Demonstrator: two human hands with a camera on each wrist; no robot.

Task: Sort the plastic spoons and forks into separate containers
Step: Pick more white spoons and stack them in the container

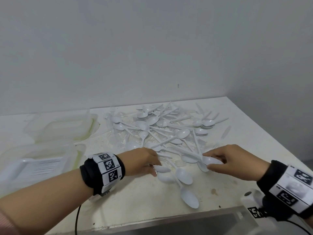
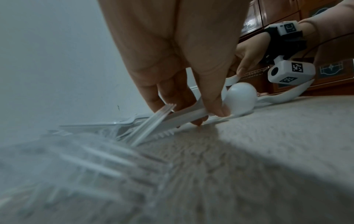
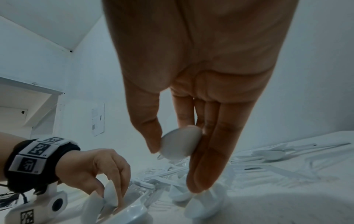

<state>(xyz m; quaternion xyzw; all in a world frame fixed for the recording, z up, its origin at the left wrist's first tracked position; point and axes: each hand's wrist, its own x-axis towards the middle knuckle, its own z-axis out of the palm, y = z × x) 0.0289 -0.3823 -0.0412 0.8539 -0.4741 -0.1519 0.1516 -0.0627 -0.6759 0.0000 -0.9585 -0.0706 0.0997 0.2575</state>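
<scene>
Counts on the bench (image 1: 237, 167)

Two hands: left hand (image 1: 142, 161), right hand (image 1: 235, 160). Two clear plastic containers at the left, far container (image 1: 62, 128) and near container (image 1: 39, 163). One heap of white plastic spoons and forks (image 1: 166, 131), too tangled to count; two wrist bands.

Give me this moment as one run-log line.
left hand: pinching spoon | right hand: pinching spoon bowl | pile: unsorted on table | containers: left, open
</scene>
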